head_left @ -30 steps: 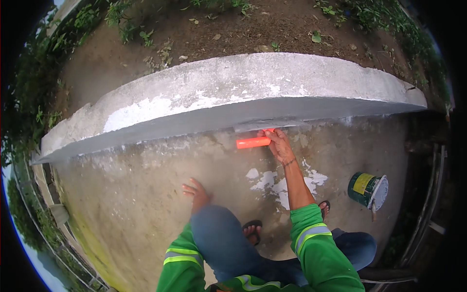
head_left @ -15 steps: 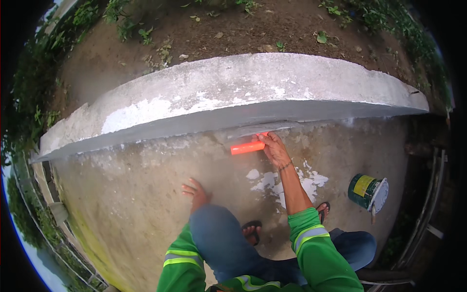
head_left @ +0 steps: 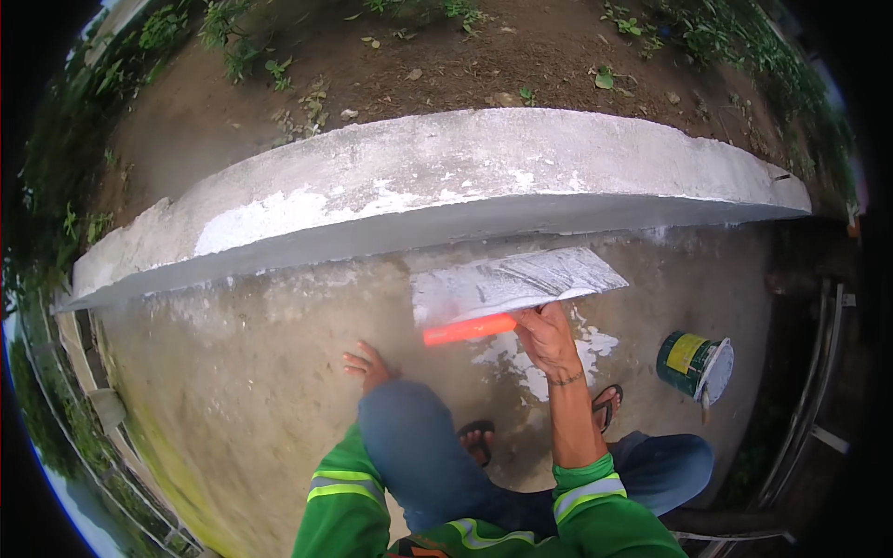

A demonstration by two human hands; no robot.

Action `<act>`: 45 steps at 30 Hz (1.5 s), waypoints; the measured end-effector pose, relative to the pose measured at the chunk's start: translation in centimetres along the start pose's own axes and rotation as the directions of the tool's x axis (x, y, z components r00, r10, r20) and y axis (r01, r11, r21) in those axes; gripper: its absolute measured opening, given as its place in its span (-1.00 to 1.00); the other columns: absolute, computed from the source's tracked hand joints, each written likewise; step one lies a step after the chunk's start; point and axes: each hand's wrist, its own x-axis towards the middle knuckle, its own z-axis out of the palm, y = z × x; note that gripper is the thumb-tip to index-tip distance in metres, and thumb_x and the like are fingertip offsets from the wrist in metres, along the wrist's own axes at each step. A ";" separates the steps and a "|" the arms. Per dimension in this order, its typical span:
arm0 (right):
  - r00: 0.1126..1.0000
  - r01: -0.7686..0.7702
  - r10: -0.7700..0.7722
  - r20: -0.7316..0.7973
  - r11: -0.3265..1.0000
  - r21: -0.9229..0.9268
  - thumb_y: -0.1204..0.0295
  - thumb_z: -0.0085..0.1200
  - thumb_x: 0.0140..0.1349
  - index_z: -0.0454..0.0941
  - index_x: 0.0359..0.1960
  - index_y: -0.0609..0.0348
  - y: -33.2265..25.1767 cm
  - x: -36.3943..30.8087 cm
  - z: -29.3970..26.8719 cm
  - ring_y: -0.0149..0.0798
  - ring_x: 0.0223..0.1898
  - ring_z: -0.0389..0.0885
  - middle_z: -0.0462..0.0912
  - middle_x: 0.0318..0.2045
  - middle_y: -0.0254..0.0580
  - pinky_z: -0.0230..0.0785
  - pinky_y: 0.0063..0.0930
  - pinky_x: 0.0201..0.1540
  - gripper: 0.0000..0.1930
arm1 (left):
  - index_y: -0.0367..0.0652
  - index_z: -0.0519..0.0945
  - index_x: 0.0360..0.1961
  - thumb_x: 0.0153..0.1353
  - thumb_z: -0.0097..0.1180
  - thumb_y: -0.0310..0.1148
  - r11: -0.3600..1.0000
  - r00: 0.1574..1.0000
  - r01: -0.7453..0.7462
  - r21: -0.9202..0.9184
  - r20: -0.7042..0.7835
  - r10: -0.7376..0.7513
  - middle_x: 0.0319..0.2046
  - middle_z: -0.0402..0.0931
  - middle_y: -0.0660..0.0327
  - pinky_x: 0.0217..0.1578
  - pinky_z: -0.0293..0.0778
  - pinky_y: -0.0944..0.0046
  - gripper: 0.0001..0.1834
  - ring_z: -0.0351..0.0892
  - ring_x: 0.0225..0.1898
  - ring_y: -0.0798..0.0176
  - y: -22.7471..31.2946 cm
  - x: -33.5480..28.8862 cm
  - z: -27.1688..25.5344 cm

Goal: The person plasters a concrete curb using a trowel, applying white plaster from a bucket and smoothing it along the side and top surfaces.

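Observation:
My right hand (head_left: 552, 342) is closed on a plastering trowel (head_left: 516, 282) with an orange-red handle. Its wide flat blade faces up, streaked with white and grey paste, just short of the low wall (head_left: 446, 153). My left hand (head_left: 369, 364) sticks out beyond my left knee with its fingers apart, holding nothing. White patches cover parts of the wall's rough top, and its near side looks smooth and grey. On the concrete floor (head_left: 251, 372), white splashes (head_left: 513, 351) lie below the trowel and beside my right wrist.
A dark green bucket (head_left: 682, 361) with a yellow label lies tipped to my right, white stuff at its mouth and a stick-like handle by it. Bare soil (head_left: 428, 70) and plants lie past the wall. Rails (head_left: 805, 400) edge the right side. My sandalled feet are below.
My right hand has drawn the trowel back from the wall's near side toward me, and its blade has turned up into view. My left hand has barely moved.

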 end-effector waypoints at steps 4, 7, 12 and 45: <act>0.942 -0.310 0.331 0.053 0.919 -0.242 0.56 0.11 0.21 0.50 -0.06 0.37 9.9 3.7 -5.1 -0.27 -0.10 0.60 0.65 -0.21 -0.17 0.37 -0.37 0.10 -0.73 | 0.03 -0.47 0.45 -0.06 0.38 0.13 1.000 0.996 0.010 0.023 0.087 -0.012 0.34 -0.63 -0.51 -0.05 0.37 -0.56 0.38 -0.43 0.32 -0.76 1.1 -0.3 -1.2; 0.935 -0.332 0.345 0.080 0.932 -0.145 0.55 0.14 0.21 0.49 -0.11 0.38 14.0 7.2 -5.2 -0.25 -0.04 0.58 0.63 -0.23 -0.16 0.34 -0.36 0.14 -0.77 | 0.01 -0.49 0.44 -0.02 0.37 0.08 0.998 0.998 -0.013 -0.059 0.059 0.016 0.33 -0.67 -0.53 -0.07 0.38 -0.58 0.36 -0.46 0.30 -0.79 0.5 -0.8 -1.7; 0.954 -0.291 0.291 0.076 0.957 -0.012 0.53 0.16 0.22 0.48 -0.15 0.43 17.9 10.7 -6.1 -0.18 -0.02 0.59 0.61 -0.22 -0.06 0.34 -0.31 0.16 -0.76 | -0.08 -0.65 0.38 0.05 0.37 0.02 0.974 0.979 -0.065 -0.219 0.174 0.104 0.25 -0.85 -0.58 0.20 -0.14 -0.59 0.40 -0.68 0.26 -0.84 0.2 -1.2 -3.1; 0.976 -0.205 0.190 -0.108 0.968 -0.143 0.67 0.08 0.14 0.49 -0.02 0.32 5.5 1.0 -13.7 -0.24 0.03 0.56 0.62 -0.06 -0.13 0.27 -0.34 0.22 -0.67 | 0.09 -0.51 0.44 -0.09 0.44 0.04 0.943 0.823 0.269 0.196 -0.555 -0.120 0.40 -0.63 -0.34 0.20 0.13 -0.47 0.42 -0.47 0.39 -0.59 2.4 -0.5 1.0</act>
